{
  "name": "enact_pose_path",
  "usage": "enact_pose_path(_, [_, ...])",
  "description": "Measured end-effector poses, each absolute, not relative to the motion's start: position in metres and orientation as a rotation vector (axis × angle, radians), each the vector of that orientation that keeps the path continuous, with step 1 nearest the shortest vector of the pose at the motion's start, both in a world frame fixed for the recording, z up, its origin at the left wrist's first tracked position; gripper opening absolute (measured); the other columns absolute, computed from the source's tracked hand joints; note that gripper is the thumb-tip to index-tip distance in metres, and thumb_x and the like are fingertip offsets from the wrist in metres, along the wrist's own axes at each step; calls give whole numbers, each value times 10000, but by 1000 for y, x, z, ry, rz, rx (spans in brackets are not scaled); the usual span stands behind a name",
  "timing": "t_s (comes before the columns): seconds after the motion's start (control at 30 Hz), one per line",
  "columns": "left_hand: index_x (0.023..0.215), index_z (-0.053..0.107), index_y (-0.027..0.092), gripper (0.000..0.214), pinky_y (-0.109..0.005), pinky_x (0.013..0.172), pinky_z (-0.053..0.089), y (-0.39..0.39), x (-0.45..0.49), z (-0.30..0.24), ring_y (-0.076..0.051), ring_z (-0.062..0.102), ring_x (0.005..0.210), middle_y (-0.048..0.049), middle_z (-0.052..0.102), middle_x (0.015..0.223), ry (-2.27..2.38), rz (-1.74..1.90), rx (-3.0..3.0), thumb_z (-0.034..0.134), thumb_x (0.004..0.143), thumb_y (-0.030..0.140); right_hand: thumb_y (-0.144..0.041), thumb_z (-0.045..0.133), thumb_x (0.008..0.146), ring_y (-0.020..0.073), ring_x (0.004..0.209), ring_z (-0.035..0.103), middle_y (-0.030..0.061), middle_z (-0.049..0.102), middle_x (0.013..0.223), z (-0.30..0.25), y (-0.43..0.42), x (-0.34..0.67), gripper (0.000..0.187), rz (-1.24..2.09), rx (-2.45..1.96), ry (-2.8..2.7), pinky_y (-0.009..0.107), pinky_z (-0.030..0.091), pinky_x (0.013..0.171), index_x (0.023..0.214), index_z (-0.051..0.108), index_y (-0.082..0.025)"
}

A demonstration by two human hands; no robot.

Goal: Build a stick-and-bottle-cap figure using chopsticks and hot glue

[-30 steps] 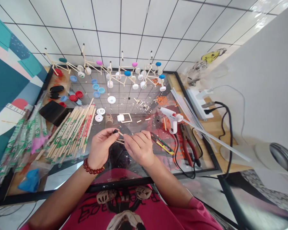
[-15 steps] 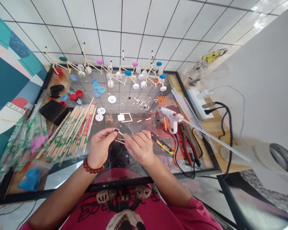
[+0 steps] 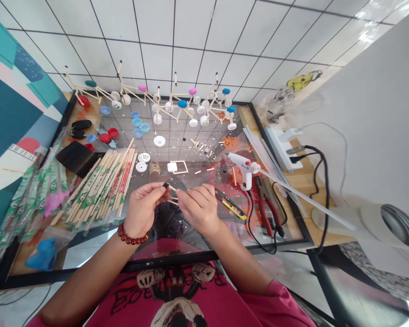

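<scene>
Both hands meet over the near middle of the glass-topped table. My left hand [image 3: 143, 205], with a red bead bracelet at the wrist, pinches a small black piece [image 3: 166, 185] at the end of a short wooden stick [image 3: 172, 188]. My right hand [image 3: 200, 210] is closed on the stick's other end, its fingertips hiding that end. Other thin sticks [image 3: 173, 201] show just below, between the hands; whether they are held or lying there I cannot tell. Beyond the hands lies a small square stick frame [image 3: 181, 166] with a white cap [image 3: 172, 167] at its left side.
Bundled wrapped chopsticks [image 3: 98, 190] lie left, beside a black box [image 3: 75, 158]. On the right are a white glue gun [image 3: 242, 168], red-handled pliers [image 3: 267, 210] and a yellow cutter [image 3: 234, 209]. Several stick models with bottle-cap wheels [image 3: 182, 104] stand along the back.
The hands hold nearly the same pose. The right hand has shifted very slightly, and a little more of the stick beside the black piece shows.
</scene>
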State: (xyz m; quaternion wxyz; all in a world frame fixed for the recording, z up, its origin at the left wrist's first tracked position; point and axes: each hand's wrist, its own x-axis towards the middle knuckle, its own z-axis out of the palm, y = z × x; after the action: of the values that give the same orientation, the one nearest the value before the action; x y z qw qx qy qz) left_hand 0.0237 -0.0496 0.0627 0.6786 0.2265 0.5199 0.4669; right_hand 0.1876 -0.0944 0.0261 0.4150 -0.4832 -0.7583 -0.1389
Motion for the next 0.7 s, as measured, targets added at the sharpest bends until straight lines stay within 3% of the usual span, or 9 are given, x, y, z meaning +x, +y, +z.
enact_pose_path(0.27, [694, 806, 175, 110, -257, 666, 614, -48, 24, 68, -154, 719, 634, -46, 799, 710, 1177, 980, 462, 821, 729, 72, -111, 678, 1001, 151, 734, 627, -36, 720, 770, 23, -94, 190, 216, -359, -1229, -1917, 355, 436, 809, 1164, 704, -252])
enact_pose_path(0.7, [711, 821, 182, 84, -296, 676, 622, -47, 20, 66, -178, 721, 665, -48, 810, 735, 1192, 952, 499, 886, 693, 131, -125, 673, 1037, 139, 761, 628, -27, 712, 788, 26, -95, 192, 159, -376, -1198, -1943, 354, 440, 818, 1106, 752, -245])
